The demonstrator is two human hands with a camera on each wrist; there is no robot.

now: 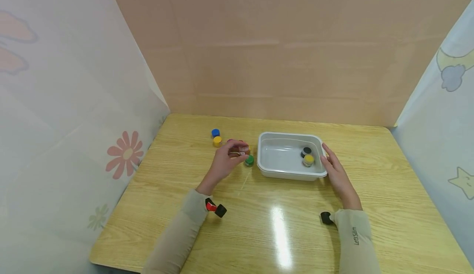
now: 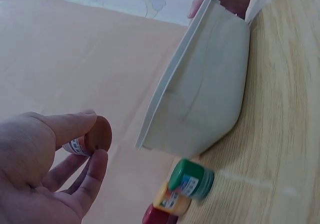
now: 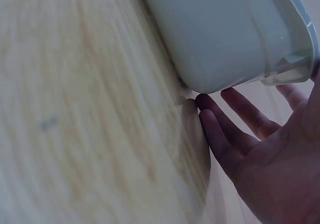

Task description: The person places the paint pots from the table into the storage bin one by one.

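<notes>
My left hand (image 1: 226, 157) is just left of the white plastic tub (image 1: 292, 177), pinching a small paint jar (image 2: 99, 135) with a brown lid between thumb and fingers. Below that hand, a green-lidded jar (image 2: 192, 179) stands next to a yellow-orange one (image 2: 171, 199) and a dark red one (image 2: 157, 215). At the tub's right end, my right hand (image 1: 336, 174) holds its side, thumb at the rim and fingertips against the outer wall. Inside the tub, toward its right end, are a black-lidded jar (image 1: 306, 152) and a yellow-lidded jar (image 1: 308, 161).
Farther back on the wooden table (image 1: 252, 233), a blue-lidded jar (image 1: 215, 133) and another yellow-lidded jar (image 1: 217, 141) stand left of the left hand. A tan wall covering (image 1: 281, 60) rises behind the table, with patterned sheets on both sides.
</notes>
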